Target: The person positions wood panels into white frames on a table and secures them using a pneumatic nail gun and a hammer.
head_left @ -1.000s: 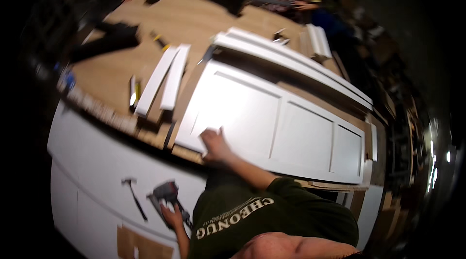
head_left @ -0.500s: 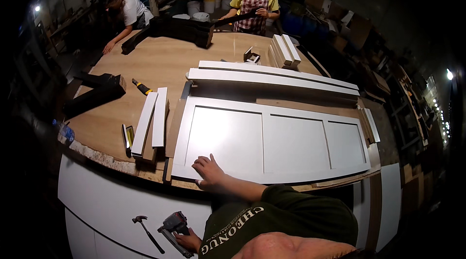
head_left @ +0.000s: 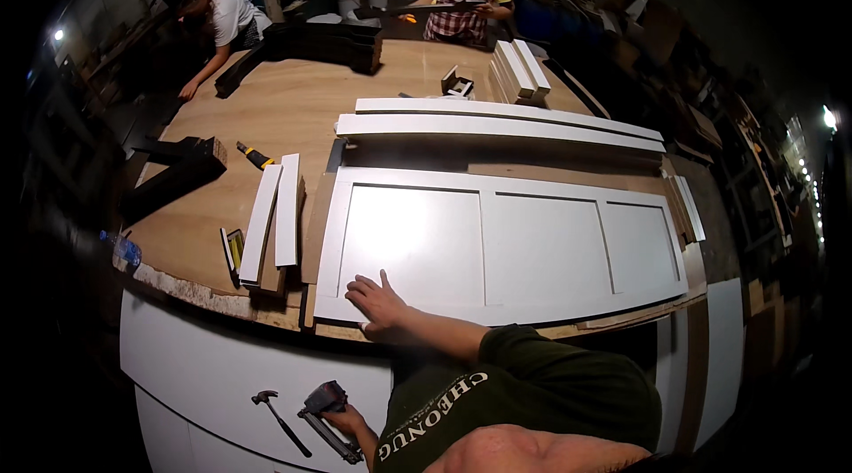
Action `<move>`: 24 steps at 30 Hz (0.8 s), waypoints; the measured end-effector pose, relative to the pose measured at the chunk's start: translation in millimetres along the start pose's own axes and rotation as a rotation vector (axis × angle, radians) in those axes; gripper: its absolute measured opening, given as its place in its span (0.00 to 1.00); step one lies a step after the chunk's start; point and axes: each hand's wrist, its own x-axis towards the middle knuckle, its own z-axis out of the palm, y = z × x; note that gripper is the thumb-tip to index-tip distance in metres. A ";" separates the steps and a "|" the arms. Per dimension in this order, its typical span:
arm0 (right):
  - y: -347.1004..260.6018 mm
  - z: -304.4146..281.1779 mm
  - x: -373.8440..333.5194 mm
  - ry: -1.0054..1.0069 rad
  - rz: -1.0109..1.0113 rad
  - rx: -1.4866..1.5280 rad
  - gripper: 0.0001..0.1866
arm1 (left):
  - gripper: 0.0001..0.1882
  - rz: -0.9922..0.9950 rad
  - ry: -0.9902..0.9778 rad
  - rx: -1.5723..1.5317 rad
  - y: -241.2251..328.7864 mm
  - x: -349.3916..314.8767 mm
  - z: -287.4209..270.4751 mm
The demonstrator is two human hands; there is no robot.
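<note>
A white panel (head_left: 546, 247) with three recessed sections lies on the wooden table. My right hand (head_left: 377, 303) rests open on its near left corner, fingers spread over the frame and the thumb down by the near edge. Lower left, my left hand (head_left: 348, 420) is closed round the grip of a nail gun (head_left: 327, 398). The nail gun is over a white board (head_left: 204, 366) below the table edge. A claw hammer (head_left: 282, 422) lies on that board, left of the nail gun.
White strips (head_left: 497, 131) lie behind the panel, and shorter white pieces (head_left: 286, 207) stand left of it. A utility knife (head_left: 255, 154), dark wooden parts (head_left: 186, 173) and a water bottle (head_left: 126, 248) are farther left. Across the table, two people work; one holds a dark strip (head_left: 417, 8).
My view has shifted slightly. More of my left hand shows on the nail gun. My right hand stays on the panel corner. The person opposite has brought the dark strip nearer level.
</note>
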 end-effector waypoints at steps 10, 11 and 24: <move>-1.1 -18.0 18.4 0.035 0.044 0.036 0.50 | 0.29 0.121 -0.628 -0.330 122.0 48.7 -199.7; 6.6 -15.6 13.5 -0.028 0.052 0.047 0.53 | 0.31 0.210 -0.606 -0.303 139.5 44.5 -209.4; 16.4 -16.6 29.4 -0.171 0.004 0.062 0.57 | 0.13 0.606 -0.715 0.037 305.8 38.1 -169.0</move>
